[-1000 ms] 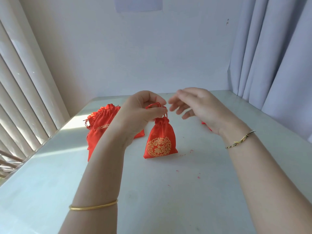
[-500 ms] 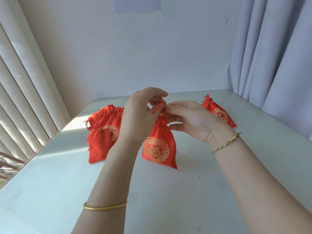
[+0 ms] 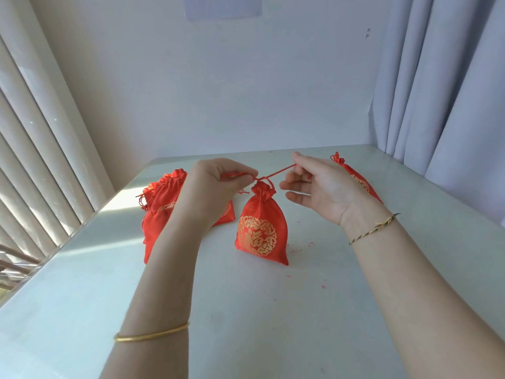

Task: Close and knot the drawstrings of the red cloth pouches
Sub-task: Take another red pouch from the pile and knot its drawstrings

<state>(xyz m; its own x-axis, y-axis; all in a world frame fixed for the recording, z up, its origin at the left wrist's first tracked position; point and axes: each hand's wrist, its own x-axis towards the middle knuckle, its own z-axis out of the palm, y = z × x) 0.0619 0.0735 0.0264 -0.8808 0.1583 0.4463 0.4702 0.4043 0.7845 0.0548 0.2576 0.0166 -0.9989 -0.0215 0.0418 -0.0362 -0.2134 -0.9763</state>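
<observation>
A red cloth pouch with a gold round emblem hangs at the middle, its mouth gathered shut and its bottom touching the table. My left hand pinches one red drawstring just left of the mouth. My right hand pinches the other drawstring end and holds it taut, up and to the right. A pile of red pouches lies behind my left forearm. One closed pouch lies behind my right hand.
The white table meets the wall at the back. Vertical blinds run along its left edge and a grey curtain hangs at the right. Small red thread scraps lie right of the pouch.
My hands, together at the pouch mouth half a second ago, have drawn apart. The drawstrings now stretch out to both sides and the pouch mouth is gathered tight.
</observation>
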